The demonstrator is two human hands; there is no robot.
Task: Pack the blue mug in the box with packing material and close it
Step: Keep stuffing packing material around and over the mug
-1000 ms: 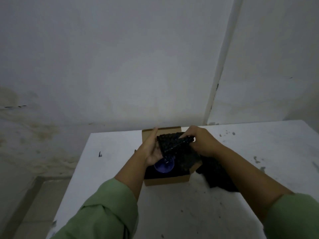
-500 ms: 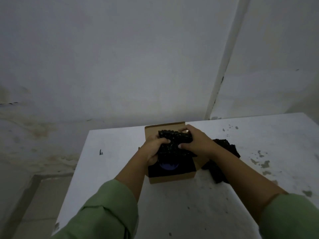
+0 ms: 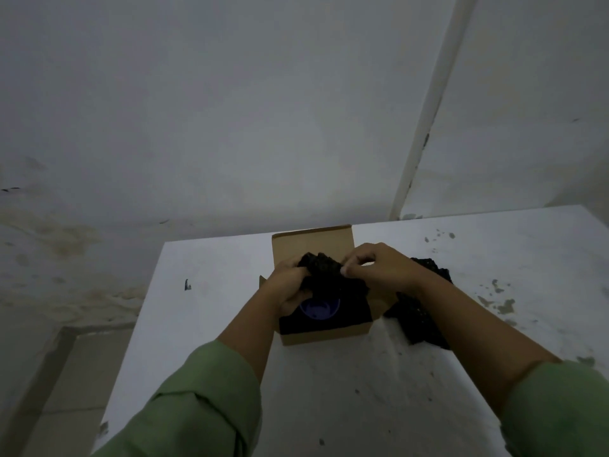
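Observation:
An open brown cardboard box [image 3: 324, 334] stands on the white table, its far flap [image 3: 311, 240] upright. Inside it the blue mug [image 3: 318, 310] sits mouth-up among dark packing material. Above the box both hands hold a crumpled piece of black packing material [image 3: 324, 270]. My left hand [image 3: 288, 288] grips its left side, fingers curled around it. My right hand [image 3: 372, 268] pinches its right side with fingertips. The wad hides the far part of the box's inside.
More black packing material [image 3: 425, 311] lies on the table [image 3: 362, 390] right of the box, partly under my right forearm. The table's left edge drops to a tiled floor [image 3: 66, 374]. A stained wall rises close behind.
The flat black sheet held over the box has been bunched into a tighter wad between both hands, now gripped from either side. The view shifted slightly.

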